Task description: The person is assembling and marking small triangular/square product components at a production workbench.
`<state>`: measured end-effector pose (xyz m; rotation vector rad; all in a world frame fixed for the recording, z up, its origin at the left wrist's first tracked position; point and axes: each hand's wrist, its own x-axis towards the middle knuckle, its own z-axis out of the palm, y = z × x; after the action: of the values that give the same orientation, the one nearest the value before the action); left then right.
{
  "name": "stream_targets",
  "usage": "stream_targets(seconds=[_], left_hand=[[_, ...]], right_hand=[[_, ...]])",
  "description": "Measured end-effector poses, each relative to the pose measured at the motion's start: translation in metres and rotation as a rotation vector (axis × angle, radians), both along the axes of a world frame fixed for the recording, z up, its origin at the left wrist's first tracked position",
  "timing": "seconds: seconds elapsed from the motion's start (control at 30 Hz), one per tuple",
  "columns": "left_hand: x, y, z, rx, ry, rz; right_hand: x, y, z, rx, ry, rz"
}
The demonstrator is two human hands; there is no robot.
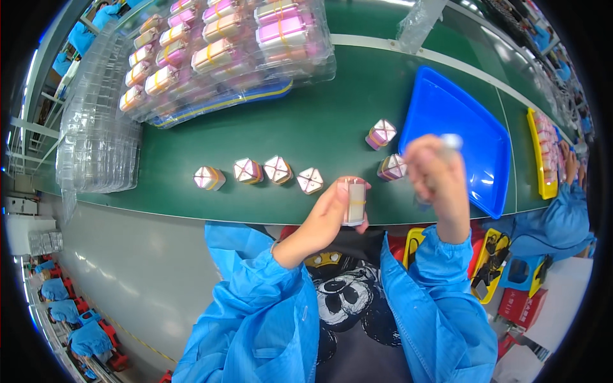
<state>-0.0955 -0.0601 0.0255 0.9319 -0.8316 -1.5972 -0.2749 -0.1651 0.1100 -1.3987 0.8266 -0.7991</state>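
Observation:
My left hand (332,214) is closed around a small white block-shaped unit (355,203) with a thin orange band across it, held upright at the table's near edge. To its right my right hand (435,169) is raised and smeared by motion. Its fingers are curled around something with a pale, shiny rounded end (451,141), whose kind I cannot make out. Similar banded units stand on the green table, X-marked ends up: one (310,180) just left of my left hand, several further left, one (392,167) beside my right hand and another (381,134) behind it.
A blue tray (469,121) lies at the right. Clear plastic trays of pink and white units (217,57) are piled at the back left, beside a stack of clear trays (96,134). Another person's hands (570,163) are near a yellow tray (541,156) at the far right.

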Motion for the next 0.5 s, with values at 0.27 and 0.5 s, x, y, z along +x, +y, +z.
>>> stream_targets(seconds=[0.27, 0.5], left_hand=[[-0.005, 0.003, 0.020, 0.155, -0.026, 0.022], [0.041, 0.046, 0.031, -0.520, -1.001, 0.274]], right_hand=[[0.033, 0.013, -0.016, 0.120, 0.243, 0.289], [-0.007, 0.010, -0.036, 0.123, -0.188, 0.160]])
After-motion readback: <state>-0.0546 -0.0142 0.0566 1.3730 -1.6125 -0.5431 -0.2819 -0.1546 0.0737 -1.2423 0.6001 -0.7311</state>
